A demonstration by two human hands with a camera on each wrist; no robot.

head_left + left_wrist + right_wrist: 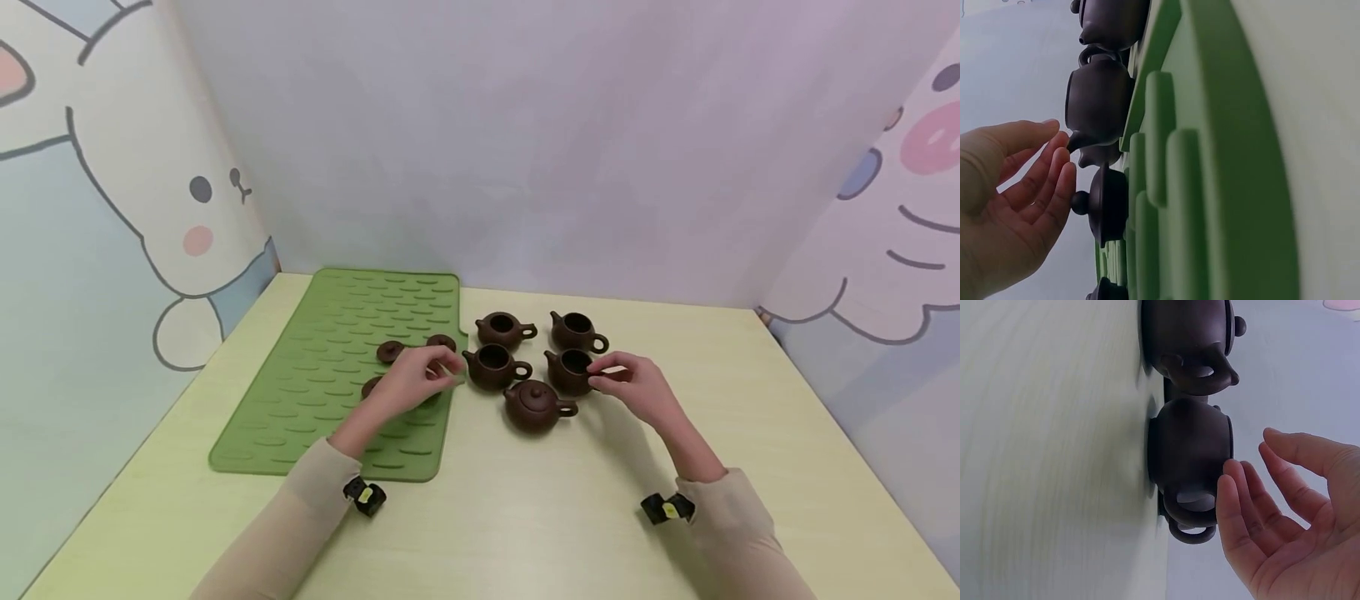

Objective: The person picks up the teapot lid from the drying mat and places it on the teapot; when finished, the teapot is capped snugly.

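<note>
My left hand (408, 383) hovers over the right part of a green mat, fingers loosely bent and empty. Close by its fingertips is the spout of a lidless dark brown teapot (1099, 103). Below the fingers, a round teapot lid (1109, 206) with a knob lies on the mat, mostly hidden in the head view. My right hand (639, 387) is beside the handle of another lidless teapot (567, 375). In the right wrist view its thumb stands apart from the fingers, with nothing between them. In front sits a teapot (534, 407) with its lid on.
Two more lidless teapots, one on the left (501, 333) and one on the right (574, 333), stand behind. Other lids (390, 352) lie on the green mat (300, 417), which covers the table's left side. Walls with cartoon animals (150, 192) enclose the table (525, 517).
</note>
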